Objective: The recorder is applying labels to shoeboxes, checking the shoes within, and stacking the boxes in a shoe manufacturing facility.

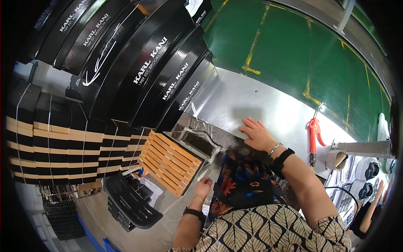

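Note:
My right hand lies flat, fingers spread, on the shiny metal work surface. It holds nothing. My left hand is curled into a loose fist lower down, beside a slatted bundle of tan and black flat pieces. Whether it grips anything I cannot tell. A dark patterned cloth lies between my two arms. Both wrists wear dark bands.
Long black boxes with white lettering lean in a stack at upper left. Strapped tan-and-black bundles fill the left. A black plastic tray stack sits below. A red air gun hangs at right, above a green floor.

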The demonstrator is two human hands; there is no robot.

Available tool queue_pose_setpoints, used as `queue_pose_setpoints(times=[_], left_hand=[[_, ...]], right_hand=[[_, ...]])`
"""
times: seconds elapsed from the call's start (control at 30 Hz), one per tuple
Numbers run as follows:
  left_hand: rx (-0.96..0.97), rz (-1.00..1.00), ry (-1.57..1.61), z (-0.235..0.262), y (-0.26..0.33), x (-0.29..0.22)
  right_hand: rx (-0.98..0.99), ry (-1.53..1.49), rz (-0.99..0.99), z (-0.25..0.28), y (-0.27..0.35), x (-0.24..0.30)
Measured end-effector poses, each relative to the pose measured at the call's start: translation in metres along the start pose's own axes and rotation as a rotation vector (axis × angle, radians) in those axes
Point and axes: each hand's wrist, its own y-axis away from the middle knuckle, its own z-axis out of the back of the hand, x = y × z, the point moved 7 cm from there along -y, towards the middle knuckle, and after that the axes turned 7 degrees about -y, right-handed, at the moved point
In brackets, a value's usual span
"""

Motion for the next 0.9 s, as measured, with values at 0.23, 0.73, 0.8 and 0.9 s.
queue_pose_setpoints(times=[0.23, 0.73, 0.8, 0.9], left_hand=[[0.035, 0.011, 0.083, -0.011, -0.012, -0.005], [-1.327, -0.895, -0.25, 0.257, 0.128, -0.263], [-1.521, -0.853, -0.416, 0.286, 0.142, -0.286], [-1.602, -0.817, -0.507, 0.338, 0.14, -0.284]], right_hand=[[-0.014, 0.016, 0.063, 0.002, -0.004, -0.002], [-0.123, 0.104, 0.164, 0.002, 0.009, -0.01], [-0.11, 0.204, 0.165, 0.003, 0.01, -0.018], [-0.13, 0.199, 0.314, 0.0, -0.001, -0.003]])
